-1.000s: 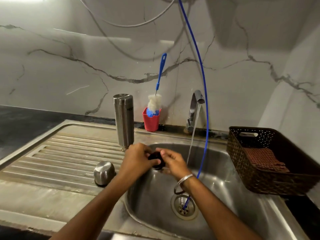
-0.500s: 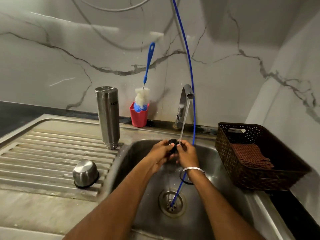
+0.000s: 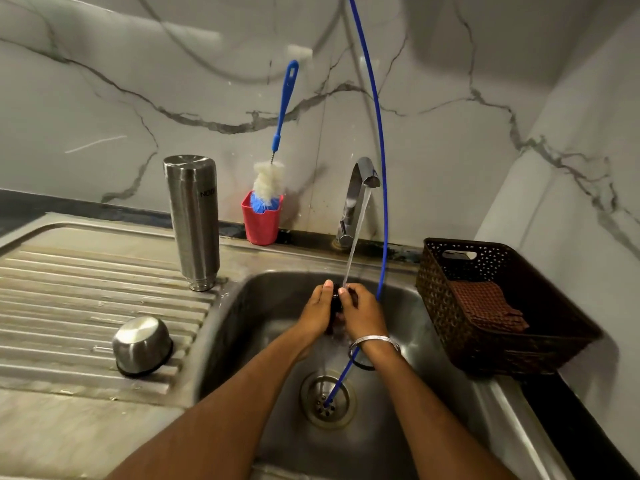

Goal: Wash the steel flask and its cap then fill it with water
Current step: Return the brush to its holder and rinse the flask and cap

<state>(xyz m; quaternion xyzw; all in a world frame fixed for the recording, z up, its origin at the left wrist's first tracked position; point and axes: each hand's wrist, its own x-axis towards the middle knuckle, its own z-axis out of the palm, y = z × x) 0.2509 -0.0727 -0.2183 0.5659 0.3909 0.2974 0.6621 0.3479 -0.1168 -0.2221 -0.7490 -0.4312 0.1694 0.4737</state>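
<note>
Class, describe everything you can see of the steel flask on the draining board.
The steel flask is a tall brushed-metal cylinder standing upside down: its flat base faces up and its narrower threaded neck rests on the ribbed draining board, left of the basin. Dark lettering near the top reads inverted. It is uncapped and upright. Neither hand touches it.

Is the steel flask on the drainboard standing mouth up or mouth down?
Mouth down. The steel flask stands upright on the drainboard with its narrow threaded neck at the bottom and its flat closed base on top.
</note>
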